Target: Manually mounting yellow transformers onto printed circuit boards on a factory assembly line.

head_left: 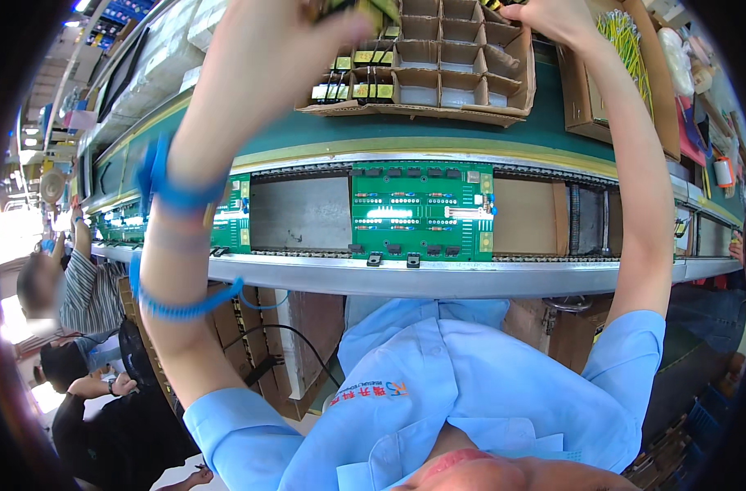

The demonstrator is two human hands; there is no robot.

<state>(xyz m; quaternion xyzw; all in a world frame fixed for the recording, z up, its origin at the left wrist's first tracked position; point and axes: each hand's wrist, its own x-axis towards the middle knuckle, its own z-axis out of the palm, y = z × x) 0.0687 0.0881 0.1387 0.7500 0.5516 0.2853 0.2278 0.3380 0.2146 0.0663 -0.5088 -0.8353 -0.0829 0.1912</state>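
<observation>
Left hand (303, 45), blurred near the top edge, has its thumb bent in and is pinching a yellow-and-black block (373, 15) that lies at 2 o'clock from its palm. Right hand (553, 18) reaches in at the top edge with its fingers drawn together; another small yellow-and-black block (493, 4) sits at 9 o'clock, right at the fingertips, but I cannot tell whether they grip it or only touch it.

Between the two hands is a cardboard box (451, 116) split into cells, at about 4 o'clock from the left hand and 8 o'clock from the right. More blocks (373, 90) stand in its cells toward the box's 8 o'clock corner. It rests on the green worktop (324, 132).

At 5 o'clock from the left hand and 7 o'clock from the right, well apart from both, a green circuit board (422, 188) spans the two sides of a metal track (438, 281). Another circuit board (235, 209) lies on the same track at its 9 o'clock side. A second box (584, 110), at 5 o'clock from the right hand, holds yellow-green wires (622, 45). Around the left forearm runs a blue strap (185, 195).
</observation>
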